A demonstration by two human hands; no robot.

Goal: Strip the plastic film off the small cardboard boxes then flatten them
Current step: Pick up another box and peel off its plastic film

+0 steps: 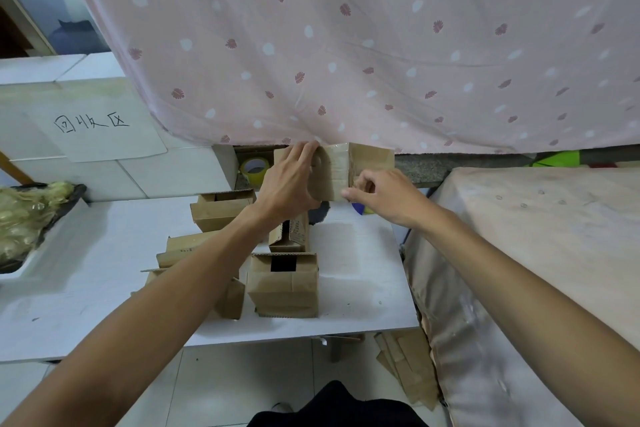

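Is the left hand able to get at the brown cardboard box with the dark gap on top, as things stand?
Probably not yet: the left hand grips the raised brown film-covered cardboard box. Nothing covers the dark-gapped cardboard box, though.

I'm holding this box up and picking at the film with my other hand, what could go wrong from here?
1. The right hand seems to pinch only the lower edge of the film, so it may tear into slivers rather than peel off whole.
2. The left hand alone grips the held box in the air; a hard tug could pull it loose onto the open boxes on the table below.
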